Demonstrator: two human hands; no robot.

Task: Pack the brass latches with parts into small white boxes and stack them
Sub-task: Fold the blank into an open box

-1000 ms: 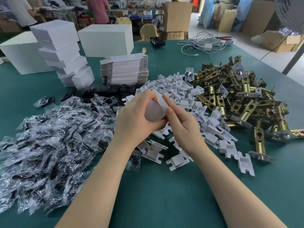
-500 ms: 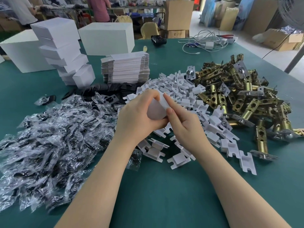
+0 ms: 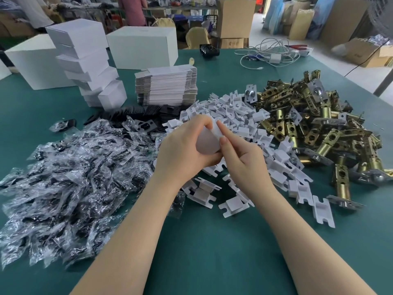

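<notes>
Two hands clamp one smooth white card box [image 3: 207, 143]: left hand [image 3: 182, 150] curled round, right hand [image 3: 244, 158] pinching edge.

bagged parts [image 3: 70, 177] left, latches [image 3: 319, 128] right

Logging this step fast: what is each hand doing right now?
Left hand: grips a small white box.
Right hand: fingers pinch the same box's flap side.

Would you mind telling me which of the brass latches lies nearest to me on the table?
The brass latch at the pile's near right edge, lying apart, its silver faceplate toward you beside a lone white cardboard insert.
</notes>
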